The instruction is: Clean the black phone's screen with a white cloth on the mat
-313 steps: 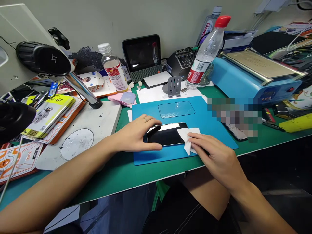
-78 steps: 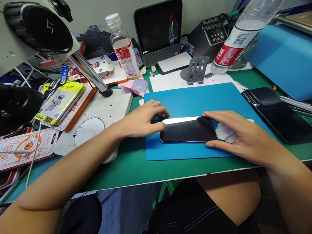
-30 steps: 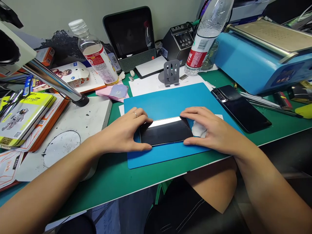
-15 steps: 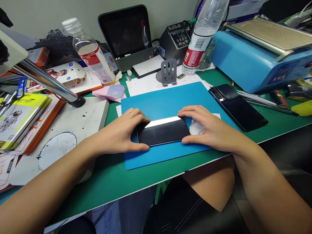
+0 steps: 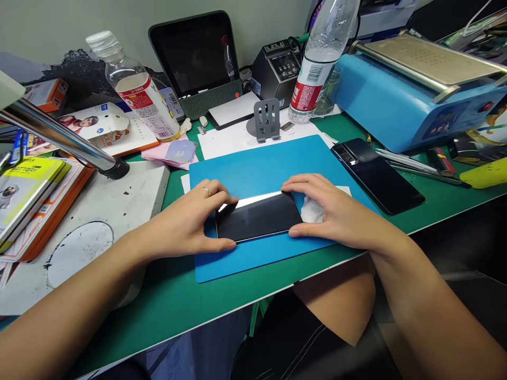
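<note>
A smartphone [image 5: 259, 217] with a dark screen lies lengthwise on the blue mat [image 5: 253, 163], a bright reflection along its far edge. My left hand [image 5: 186, 219] grips its left end, thumb on the near edge and fingers on the far edge. At the right end my right hand [image 5: 328, 211] holds it the same way, thumb near and fingertips at the far corner. A crumpled white wipe [image 5: 312, 210] rests on the mat beneath my right palm, partly hidden by it.
Right of the mat lies another dark phone [image 5: 378, 174], with tweezers [image 5: 415, 164] beyond it. A grey phone stand [image 5: 266, 120], bottles [image 5: 144, 105] and a blue heating machine [image 5: 400, 100] stand at the back. Boxes [image 5: 35, 195] and a white stand base [image 5: 138, 195] occupy the left.
Ten seconds ago my right hand held the wipe and a black-edged clear glass sheet lay on the mat; that sheet no longer shows there. Over the last second both hands keep their grip.
</note>
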{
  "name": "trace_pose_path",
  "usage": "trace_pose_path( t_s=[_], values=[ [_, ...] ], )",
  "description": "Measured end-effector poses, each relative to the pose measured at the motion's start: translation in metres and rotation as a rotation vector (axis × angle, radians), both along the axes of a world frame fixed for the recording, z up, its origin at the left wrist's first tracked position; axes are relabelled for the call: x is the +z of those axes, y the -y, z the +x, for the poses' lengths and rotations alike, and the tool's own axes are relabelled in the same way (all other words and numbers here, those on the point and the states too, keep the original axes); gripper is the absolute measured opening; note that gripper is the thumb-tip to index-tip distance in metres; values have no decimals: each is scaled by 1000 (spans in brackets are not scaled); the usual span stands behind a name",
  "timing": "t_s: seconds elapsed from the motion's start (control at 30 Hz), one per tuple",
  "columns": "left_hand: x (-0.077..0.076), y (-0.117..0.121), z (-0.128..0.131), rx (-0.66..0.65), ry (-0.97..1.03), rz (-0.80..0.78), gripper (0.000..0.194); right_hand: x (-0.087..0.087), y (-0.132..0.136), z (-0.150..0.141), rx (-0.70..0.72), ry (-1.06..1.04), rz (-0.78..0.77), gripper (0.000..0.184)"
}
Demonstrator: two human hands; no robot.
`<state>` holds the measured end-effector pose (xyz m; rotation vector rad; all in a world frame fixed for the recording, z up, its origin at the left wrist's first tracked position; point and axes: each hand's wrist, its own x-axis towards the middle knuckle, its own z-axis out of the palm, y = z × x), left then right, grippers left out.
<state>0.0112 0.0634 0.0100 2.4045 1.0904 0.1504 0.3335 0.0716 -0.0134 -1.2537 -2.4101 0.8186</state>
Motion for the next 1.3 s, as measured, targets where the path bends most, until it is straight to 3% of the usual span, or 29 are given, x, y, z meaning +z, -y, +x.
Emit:
trace_pose_path(
  t_s=[0.5, 0.73, 1.03, 1.17, 1.3],
  values=[
    [-1, 1, 1, 15, 11, -13, 67, 0, 1, 1, -14, -10, 8, 73],
    [-1, 2, 0, 13, 9, 5, 66, 0, 0, 2, 66, 65, 46, 95],
    [2, 2, 3, 6, -14, 3, 67, 1, 1, 2, 87, 57, 77, 83],
    [5, 1, 1, 16, 10, -38, 77, -1, 0, 4, 78, 34, 89, 79],
    [5, -3, -5, 111, 127, -132, 54, -7, -1, 6, 64, 15, 112, 77]
  ],
)
